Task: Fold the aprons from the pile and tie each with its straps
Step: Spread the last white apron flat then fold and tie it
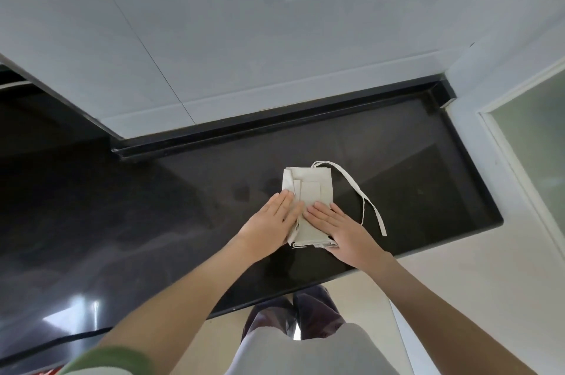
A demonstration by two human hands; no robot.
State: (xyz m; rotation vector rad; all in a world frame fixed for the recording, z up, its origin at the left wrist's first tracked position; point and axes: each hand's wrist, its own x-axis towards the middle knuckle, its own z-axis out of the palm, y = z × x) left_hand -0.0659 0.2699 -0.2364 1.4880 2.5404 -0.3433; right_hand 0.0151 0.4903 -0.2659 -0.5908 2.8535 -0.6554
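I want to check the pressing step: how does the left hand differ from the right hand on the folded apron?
The left hand lies mostly on the dark counter, only its fingertips on the folded apron; the right hand lies more fully on the cloth. The left points up-right, the right up-left. Both are flat, open, palms down.

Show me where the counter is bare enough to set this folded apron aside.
Bare counter runs wide left of the left hand, up to the back ledge. A narrower strip lies beyond the apron. Right is crowded: the straps trail beside the right hand, near the counter's end.
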